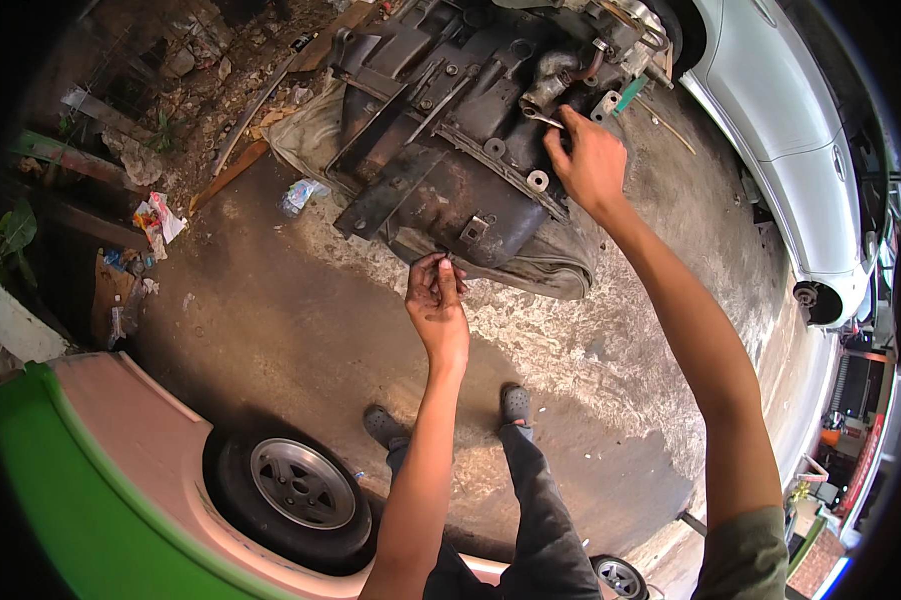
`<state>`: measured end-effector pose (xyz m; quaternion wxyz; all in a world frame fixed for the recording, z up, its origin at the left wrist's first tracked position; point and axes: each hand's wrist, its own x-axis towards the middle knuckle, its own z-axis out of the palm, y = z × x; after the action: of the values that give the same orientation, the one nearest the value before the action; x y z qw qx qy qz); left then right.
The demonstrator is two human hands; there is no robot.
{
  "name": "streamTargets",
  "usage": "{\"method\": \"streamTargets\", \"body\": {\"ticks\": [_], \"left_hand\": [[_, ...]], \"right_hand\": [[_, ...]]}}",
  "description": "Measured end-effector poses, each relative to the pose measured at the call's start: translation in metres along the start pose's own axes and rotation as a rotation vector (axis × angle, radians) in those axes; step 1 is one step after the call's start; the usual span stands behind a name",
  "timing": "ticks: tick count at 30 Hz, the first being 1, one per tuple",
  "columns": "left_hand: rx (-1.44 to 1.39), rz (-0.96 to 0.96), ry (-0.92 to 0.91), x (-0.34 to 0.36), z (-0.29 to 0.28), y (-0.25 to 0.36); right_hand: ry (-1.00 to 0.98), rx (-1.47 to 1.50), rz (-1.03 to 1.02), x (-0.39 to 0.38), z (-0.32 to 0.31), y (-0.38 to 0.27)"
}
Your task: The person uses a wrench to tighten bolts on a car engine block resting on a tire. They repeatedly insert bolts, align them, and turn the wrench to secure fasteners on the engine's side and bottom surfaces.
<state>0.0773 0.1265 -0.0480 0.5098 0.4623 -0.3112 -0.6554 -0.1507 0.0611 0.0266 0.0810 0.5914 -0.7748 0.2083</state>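
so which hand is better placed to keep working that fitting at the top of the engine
Probably the right hand: it holds a wrench at the pipe fitting on the engine. The left hand is lower, pinching something small.

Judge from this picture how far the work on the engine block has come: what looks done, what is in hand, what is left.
Done: the greasy engine block is out of any car, lying on a cloth. In hand: the right hand works a small metal tool at a pipe fitting; the left hand pinches the block's lower edge. Left: brackets and fittings remain attached.
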Motion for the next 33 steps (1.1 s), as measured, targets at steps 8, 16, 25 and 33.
{"method": "streamTargets", "body": {"ticks": [8,16,25,33], "left_hand": [[-0.042,0.100,-0.007,-0.030,0.049,-0.088],[-0.210,0.007,-0.048,-0.029,0.086,-0.130],[-0.292,-0.159,0.102,0.002,0.111,-0.134],[-0.310,-0.215,0.173,0.014,0.130,-0.127]], "right_hand": [[0.151,0.419,-0.306,-0.010,0.002,0.037],[0.419,0.561,-0.056,-0.091,0.031,0.058],[-0.100,0.837,0.363,-0.192,0.058,0.092],[-0.185,0.791,0.401,-0.198,0.061,0.104]]}}
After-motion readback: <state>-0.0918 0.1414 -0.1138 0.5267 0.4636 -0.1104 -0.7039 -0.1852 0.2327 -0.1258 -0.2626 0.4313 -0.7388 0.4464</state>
